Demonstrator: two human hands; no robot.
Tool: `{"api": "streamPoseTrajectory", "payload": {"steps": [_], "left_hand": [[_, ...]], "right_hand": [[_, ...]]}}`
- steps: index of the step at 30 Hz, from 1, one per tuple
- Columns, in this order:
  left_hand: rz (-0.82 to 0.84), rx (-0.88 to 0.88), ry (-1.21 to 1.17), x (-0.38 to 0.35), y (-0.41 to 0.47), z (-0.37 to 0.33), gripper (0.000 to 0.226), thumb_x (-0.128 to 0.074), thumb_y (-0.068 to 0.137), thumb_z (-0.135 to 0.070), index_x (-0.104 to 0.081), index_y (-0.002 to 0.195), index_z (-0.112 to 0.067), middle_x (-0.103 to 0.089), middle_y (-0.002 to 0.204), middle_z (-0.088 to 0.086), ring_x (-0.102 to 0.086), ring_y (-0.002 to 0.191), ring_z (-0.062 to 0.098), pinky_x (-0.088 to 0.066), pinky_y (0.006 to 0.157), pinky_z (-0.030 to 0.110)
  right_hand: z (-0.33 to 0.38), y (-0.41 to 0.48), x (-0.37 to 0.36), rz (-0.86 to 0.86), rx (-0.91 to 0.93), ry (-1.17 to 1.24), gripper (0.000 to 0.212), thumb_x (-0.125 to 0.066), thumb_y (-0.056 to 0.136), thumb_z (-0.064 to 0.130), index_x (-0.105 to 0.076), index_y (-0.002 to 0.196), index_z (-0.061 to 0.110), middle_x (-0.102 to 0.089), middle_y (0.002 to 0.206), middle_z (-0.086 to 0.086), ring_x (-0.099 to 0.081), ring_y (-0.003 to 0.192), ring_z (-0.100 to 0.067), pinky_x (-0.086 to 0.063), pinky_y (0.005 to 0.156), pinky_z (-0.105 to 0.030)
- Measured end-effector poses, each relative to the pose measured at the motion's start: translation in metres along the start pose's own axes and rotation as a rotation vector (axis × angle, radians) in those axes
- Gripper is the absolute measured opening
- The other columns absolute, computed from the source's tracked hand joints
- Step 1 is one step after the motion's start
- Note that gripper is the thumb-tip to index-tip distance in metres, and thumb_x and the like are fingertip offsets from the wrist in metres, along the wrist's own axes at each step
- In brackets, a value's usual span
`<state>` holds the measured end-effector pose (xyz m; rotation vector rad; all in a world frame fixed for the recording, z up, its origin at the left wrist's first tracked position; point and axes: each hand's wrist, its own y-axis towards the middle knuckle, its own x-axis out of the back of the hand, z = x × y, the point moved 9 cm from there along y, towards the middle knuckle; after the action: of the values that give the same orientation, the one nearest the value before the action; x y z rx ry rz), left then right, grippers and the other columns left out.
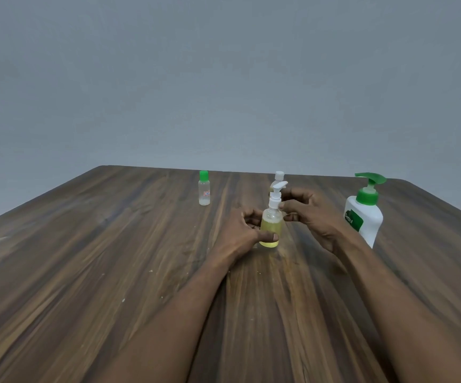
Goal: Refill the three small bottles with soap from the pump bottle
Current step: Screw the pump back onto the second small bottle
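Note:
A small clear bottle (271, 226) holding yellow soap, with a white pump top, stands upright at the table's middle. My left hand (241, 232) grips its body, thumb across the lower part. My right hand (311, 214) pinches the white pump collar at the neck. Right behind it a second small bottle (278, 176) with a white cap is mostly hidden. A third small clear bottle (204, 189) with a green cap and a red label stands apart to the left. The big white pump bottle (363, 217) with a green pump stands to the right, beyond my right forearm.
The dark wooden table (113, 258) reaches to a rounded far edge, with a plain grey wall behind it. A few pale specks lie on the wood at the near left.

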<state>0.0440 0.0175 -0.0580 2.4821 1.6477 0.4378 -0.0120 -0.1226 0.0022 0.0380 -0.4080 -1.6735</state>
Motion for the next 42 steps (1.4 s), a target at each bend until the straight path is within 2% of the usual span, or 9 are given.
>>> {"api": "streamPoseTrajectory", "payload": {"steps": [7,13,16,22,24,29,34,39,42], "left_hand": [[-0.021,0.002,0.002,0.005,0.000,0.001,0.047,-0.094,0.046,-0.023,-0.075,0.089,-0.019,-0.079,0.084,0.004,-0.072,0.073,0.017,-0.062,0.079,0.050],[-0.016,0.008,-0.009,0.003,0.001,0.001,0.045,-0.095,0.049,-0.019,-0.075,0.089,-0.021,-0.079,0.085,0.001,-0.073,0.076,0.015,-0.063,0.080,0.042],[0.014,0.011,0.009,0.001,-0.001,0.000,0.042,-0.093,0.052,-0.017,-0.075,0.090,-0.022,-0.079,0.085,-0.001,-0.073,0.076,0.013,-0.063,0.077,0.038],[0.054,0.029,0.047,-0.001,-0.005,0.001,0.037,-0.091,0.063,-0.004,-0.074,0.088,-0.024,-0.077,0.080,-0.009,-0.069,0.069,0.001,-0.053,0.064,0.017],[0.050,0.028,0.071,-0.002,-0.005,0.001,0.037,-0.091,0.062,-0.003,-0.074,0.088,-0.024,-0.076,0.077,-0.011,-0.068,0.066,-0.001,-0.051,0.061,0.013],[0.047,0.026,0.093,-0.002,-0.004,0.001,0.038,-0.091,0.062,-0.002,-0.074,0.092,-0.019,-0.077,0.083,-0.006,-0.069,0.070,0.005,-0.055,0.068,0.021],[0.070,0.029,0.094,-0.002,-0.005,-0.002,0.039,-0.088,0.065,0.004,-0.072,0.091,-0.020,-0.075,0.084,-0.005,-0.067,0.065,-0.004,-0.052,0.062,0.012],[0.070,0.025,0.104,-0.001,-0.005,-0.001,0.039,-0.088,0.066,0.004,-0.074,0.100,-0.007,-0.077,0.092,0.007,-0.068,0.072,0.005,-0.055,0.067,0.016],[0.057,0.037,0.117,0.001,-0.005,0.001,0.038,-0.090,0.064,0.001,-0.074,0.098,-0.009,-0.077,0.085,0.001,-0.069,0.073,0.007,-0.056,0.070,0.023]], "right_hand": [[-0.001,0.004,-0.006,-0.109,0.044,-0.072,0.029,-0.079,0.083,0.018,-0.068,0.100,-0.002,-0.062,0.087,-0.008,-0.055,0.075,-0.010,-0.044,0.061,-0.016],[-0.003,0.004,0.005,-0.056,0.003,0.069,0.021,-0.068,0.091,0.024,-0.075,0.111,0.022,-0.072,0.107,0.003,-0.059,0.090,-0.009,-0.047,0.081,-0.032],[-0.001,0.002,0.002,-0.013,0.039,-0.019,0.022,-0.067,0.092,0.020,-0.074,0.112,0.023,-0.072,0.115,-0.002,-0.060,0.096,-0.010,-0.046,0.079,-0.027],[0.000,0.003,0.001,0.017,0.064,-0.086,0.016,-0.071,0.089,0.013,-0.073,0.105,0.015,-0.072,0.097,-0.001,-0.060,0.079,-0.001,-0.044,0.067,-0.015],[-0.001,0.004,-0.001,0.010,0.070,-0.160,0.014,-0.074,0.087,0.019,-0.071,0.099,0.011,-0.066,0.088,-0.003,-0.056,0.077,-0.008,-0.043,0.070,-0.022],[-0.002,0.006,0.000,-0.027,0.066,-0.293,0.032,-0.079,0.080,0.036,-0.068,0.093,0.009,-0.062,0.080,-0.001,-0.052,0.074,-0.012,-0.041,0.068,-0.029],[0.003,0.005,0.006,0.062,0.074,-0.125,0.036,-0.075,0.085,0.015,-0.070,0.119,0.023,-0.071,0.103,0.005,-0.061,0.089,-0.010,-0.052,0.082,-0.025],[-0.002,0.005,-0.006,0.082,0.043,-0.215,0.021,-0.077,0.084,0.015,-0.074,0.103,0.023,-0.073,0.096,0.000,-0.064,0.088,-0.011,-0.053,0.079,-0.030],[0.005,0.007,-0.012,0.036,0.123,-0.340,0.024,-0.082,0.080,0.024,-0.065,0.088,0.008,-0.056,0.074,0.000,-0.050,0.068,-0.009,-0.042,0.065,-0.022]]}}
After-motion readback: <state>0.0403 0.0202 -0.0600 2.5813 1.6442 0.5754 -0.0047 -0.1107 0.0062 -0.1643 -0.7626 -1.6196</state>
